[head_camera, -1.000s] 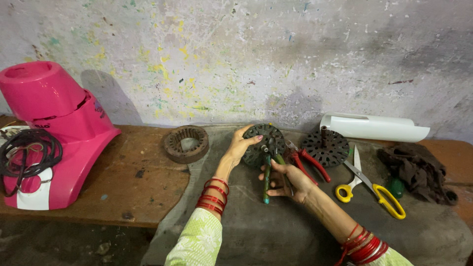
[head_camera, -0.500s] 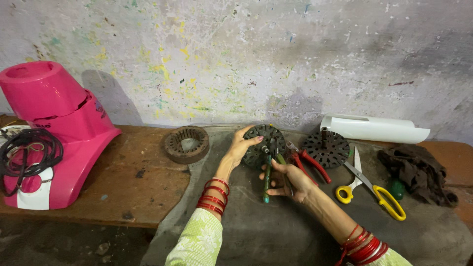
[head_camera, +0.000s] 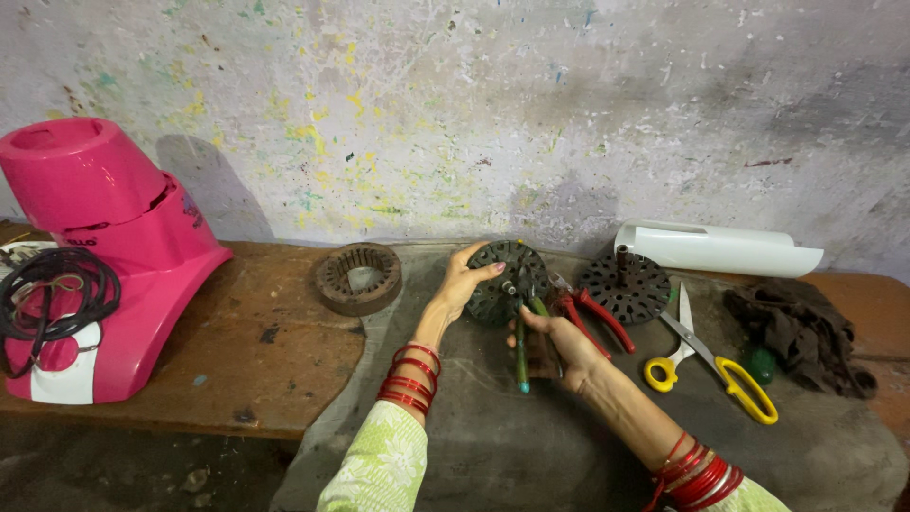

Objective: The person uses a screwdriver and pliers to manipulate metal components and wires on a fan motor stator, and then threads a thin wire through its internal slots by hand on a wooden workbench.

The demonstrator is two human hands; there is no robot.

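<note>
My left hand (head_camera: pixel 462 283) grips a dark round perforated metal disc (head_camera: pixel 502 275), held upright above the grey cloth (head_camera: pixel 531 446). My right hand (head_camera: pixel 555 343) holds a green-handled screwdriver (head_camera: pixel 521 353) whose tip touches the face of the disc. Red-handled pliers (head_camera: pixel 592 318) lie just right of my right hand. A second dark perforated disc (head_camera: pixel 626 286) with a short shaft rests on the cloth beyond them. Both wrists wear red bangles.
A rusty ring-shaped stator (head_camera: pixel 358 277) lies on the wooden bench (head_camera: pixel 227 351). A pink appliance housing (head_camera: pixel 104 256) with a coiled black cord (head_camera: pixel 52 294) stands at left. Yellow-handled scissors (head_camera: pixel 720 365), a white curved plastic cover (head_camera: pixel 716 248) and a dark rag (head_camera: pixel 801 332) lie right.
</note>
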